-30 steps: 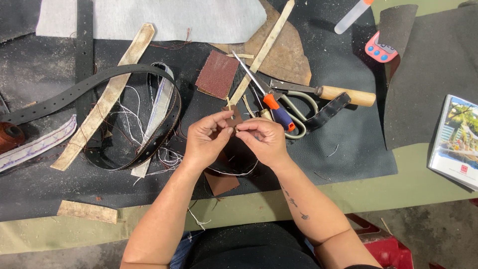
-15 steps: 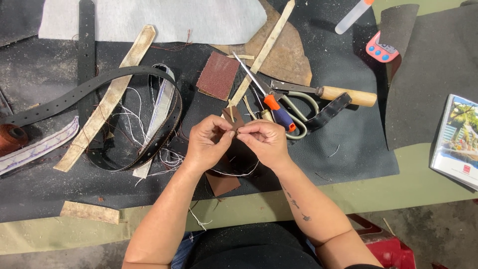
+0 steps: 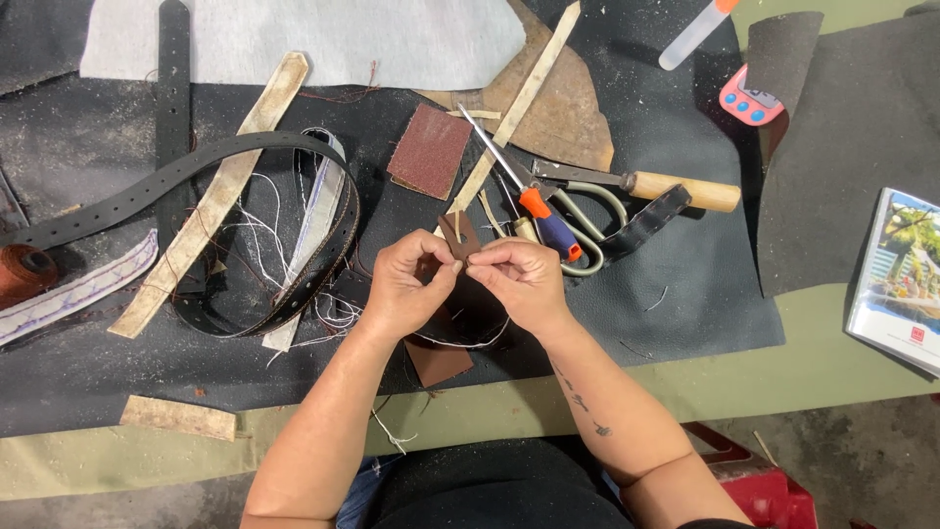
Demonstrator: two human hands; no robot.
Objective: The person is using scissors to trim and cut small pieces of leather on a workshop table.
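My left hand (image 3: 409,286) and my right hand (image 3: 521,282) meet over the middle of the bench, fingertips pinched together on a small dark brown leather piece (image 3: 458,235) that sticks up between them. A white thread (image 3: 460,343) loops down below the hands. Another brown leather scrap (image 3: 438,361) lies just under my wrists. Whether a needle is in my fingers is too small to tell.
A black perforated belt (image 3: 201,168) curls at the left beside pale straps (image 3: 211,201) and loose threads. Scissors (image 3: 587,211), a wooden-handled tool (image 3: 685,189), an orange-handled tool (image 3: 548,220), a sandpaper square (image 3: 429,150), a pink timer (image 3: 749,98) and a booklet (image 3: 901,279) lie to the right.
Both hands have stayed together at the same spot, fingers shifting slightly on the leather piece. Nothing on the bench has moved.
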